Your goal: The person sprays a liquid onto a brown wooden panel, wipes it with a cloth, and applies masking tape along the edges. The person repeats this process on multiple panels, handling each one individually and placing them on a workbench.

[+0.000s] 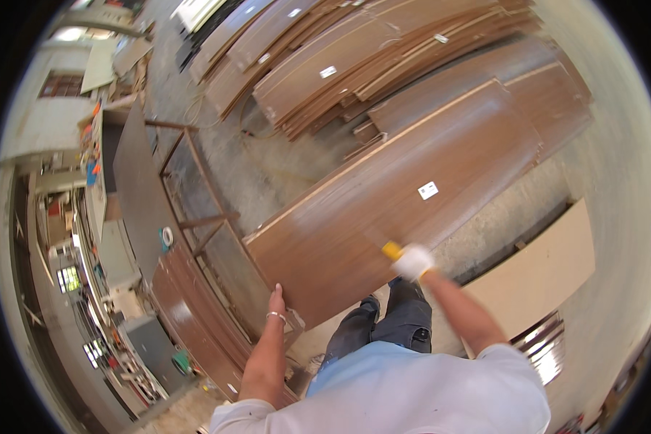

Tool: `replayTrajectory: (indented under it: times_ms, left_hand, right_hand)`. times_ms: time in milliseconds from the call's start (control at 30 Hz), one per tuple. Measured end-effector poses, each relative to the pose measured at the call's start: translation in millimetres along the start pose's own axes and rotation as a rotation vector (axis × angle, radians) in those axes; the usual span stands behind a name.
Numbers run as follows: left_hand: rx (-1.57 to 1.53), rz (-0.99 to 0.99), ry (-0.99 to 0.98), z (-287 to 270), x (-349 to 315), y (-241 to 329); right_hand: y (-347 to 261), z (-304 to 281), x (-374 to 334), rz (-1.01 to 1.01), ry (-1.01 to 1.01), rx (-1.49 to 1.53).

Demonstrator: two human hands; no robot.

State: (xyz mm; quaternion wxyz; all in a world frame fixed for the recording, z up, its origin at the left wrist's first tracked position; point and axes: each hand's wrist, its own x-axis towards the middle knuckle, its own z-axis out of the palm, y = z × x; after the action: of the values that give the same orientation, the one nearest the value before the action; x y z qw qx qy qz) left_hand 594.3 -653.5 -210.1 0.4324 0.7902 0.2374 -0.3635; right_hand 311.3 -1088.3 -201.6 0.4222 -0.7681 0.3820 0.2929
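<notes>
A long brown wooden panel (325, 246) with a small white label lies at a slant in front of me. At its near left corner my left hand (278, 302), bare and with a bracelet on the wrist, is closed on the edge; most of its fingers are hidden. My right hand (414, 262) wears a white glove and is closed round a tool with a yellow handle (391, 250). That tool reaches over the near part of the panel. Its front end is blurred and looks like a thin blade, so I cannot tell its exact kind.
Stacks of brown panels (318, 87) lie on the floor at the far side. A brown metal frame (210, 184) and a reddish-brown panel (195, 311) stand to my left, with a tape roll (167, 236). A beige board (535, 271) is on my right.
</notes>
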Motion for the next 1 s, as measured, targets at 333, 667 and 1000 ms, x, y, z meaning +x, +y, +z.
replayTrajectory:
  times_ms: [333, 667, 1000]
  left_hand:
    - [-0.121, -0.176, -0.068, 17.9, -2.9, -28.0]
    - [-0.195, -0.174, -0.234, 27.6, -4.5, -61.0]
    - [0.086, -0.004, -0.073, 46.9, 15.0, -75.2]
  right_hand:
    - [-132.3, 72.3, -47.9, -0.002, 0.086, 0.066]
    - [-165.3, 153.2, -117.4, -0.099, 0.049, -0.208]
    - [8.1, 223.4, -226.1, 0.360, 0.336, 0.085]
